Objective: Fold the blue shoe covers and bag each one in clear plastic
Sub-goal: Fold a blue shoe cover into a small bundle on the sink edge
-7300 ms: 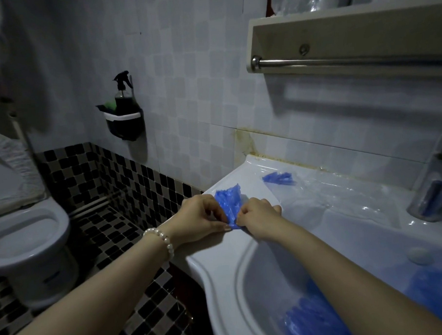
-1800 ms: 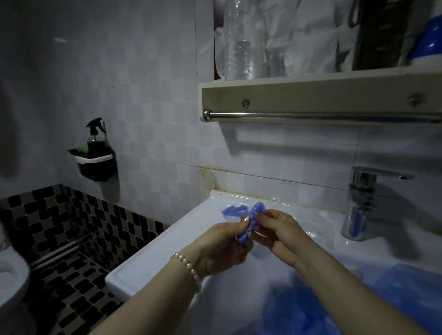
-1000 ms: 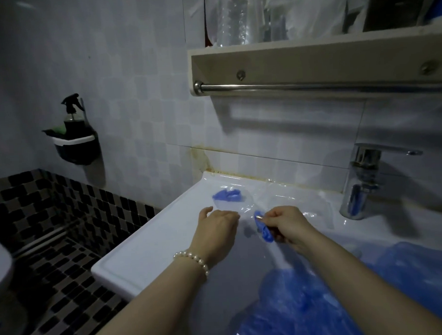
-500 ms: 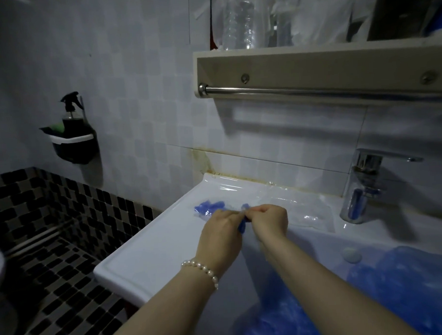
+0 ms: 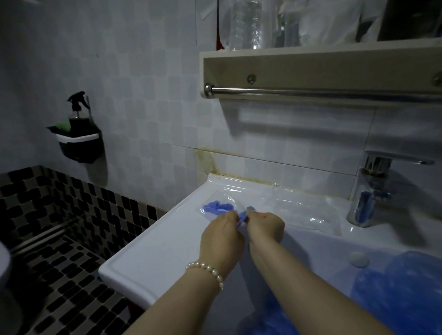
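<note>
My left hand [image 5: 221,239] and my right hand [image 5: 264,226] meet over the left ledge of the white sink [image 5: 152,251]. Between their fingertips they pinch a small folded blue shoe cover [image 5: 243,217]; most of it is hidden by the fingers. Just behind it on the ledge lies another folded blue shoe cover [image 5: 216,208] inside clear plastic. Clear plastic bags [image 5: 300,207] lie spread along the back of the ledge. A heap of loose blue shoe covers [image 5: 403,296] fills the basin at the lower right.
A chrome faucet [image 5: 368,194] stands at the right. Above the sink hangs a shelf with a metal towel bar [image 5: 313,92] and bottles on top. A wall caddy with a spray bottle [image 5: 79,138] is on the left wall. Checkered floor tiles lie below.
My hands lifted the folded cover from the ledge, my right hand held it alone for a moment, then both hands came together on it near the bagged cover.
</note>
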Demonstrator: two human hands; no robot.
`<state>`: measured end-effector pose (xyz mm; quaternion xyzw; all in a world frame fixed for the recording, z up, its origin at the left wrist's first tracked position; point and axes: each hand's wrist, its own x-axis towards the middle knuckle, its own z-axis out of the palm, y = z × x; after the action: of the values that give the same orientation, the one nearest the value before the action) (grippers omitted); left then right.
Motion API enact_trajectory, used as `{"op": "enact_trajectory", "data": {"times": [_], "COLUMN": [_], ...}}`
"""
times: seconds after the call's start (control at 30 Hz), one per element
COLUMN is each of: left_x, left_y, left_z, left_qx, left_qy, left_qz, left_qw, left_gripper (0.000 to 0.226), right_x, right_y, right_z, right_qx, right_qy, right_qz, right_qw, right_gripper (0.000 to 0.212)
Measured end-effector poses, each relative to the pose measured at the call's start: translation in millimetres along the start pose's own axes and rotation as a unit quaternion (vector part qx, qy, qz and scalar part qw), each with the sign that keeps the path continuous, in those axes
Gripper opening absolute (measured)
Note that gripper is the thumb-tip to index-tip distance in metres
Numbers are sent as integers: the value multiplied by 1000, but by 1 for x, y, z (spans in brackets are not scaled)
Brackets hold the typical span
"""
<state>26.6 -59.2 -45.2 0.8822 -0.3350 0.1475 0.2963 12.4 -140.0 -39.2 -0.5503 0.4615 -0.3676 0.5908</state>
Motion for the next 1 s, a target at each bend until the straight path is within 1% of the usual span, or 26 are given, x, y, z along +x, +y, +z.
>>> {"op": "enact_trajectory", "data": {"times": [0.13,0.3,0.43,0.5,0.67,0.77,0.9,1.0], "left_x": [5,8,9,10,10,9,13,16], "left_y": [-11,-20,-20,-21,-19,-18,-22,-25], "left_z": [-4,-10,-10,-10,-9,-8,-8,-9], "left_qx": [39,7,11,3,10,21,25,29], "left_qy": [20,19,-6,-14,-20,-29,-28,-28], "left_qz": [4,-11,-23,-30,-28,-21,-2,23], "left_qw": [999,1000,1000,999,999,999,999,999], "left_gripper": [12,31,30,24,16,17,13,13], "right_x": [-4,-8,-10,-11,-11,-10,-8,-6], "right_y": [10,17,17,17,17,19,20,19], "right_z": [7,4,-2,-3,-2,-3,-7,-11], "right_qx": [-49,-111,-167,-197,-291,-306,-340,-368], "right_qy": [-20,-50,-52,-58,-82,-101,-129,-123], "right_qz": [-52,-96,-155,-182,-237,-255,-293,-322], "right_qw": [997,988,972,962,923,911,884,864], "right_gripper": [26,25,18,13,19,20,21,20]}}
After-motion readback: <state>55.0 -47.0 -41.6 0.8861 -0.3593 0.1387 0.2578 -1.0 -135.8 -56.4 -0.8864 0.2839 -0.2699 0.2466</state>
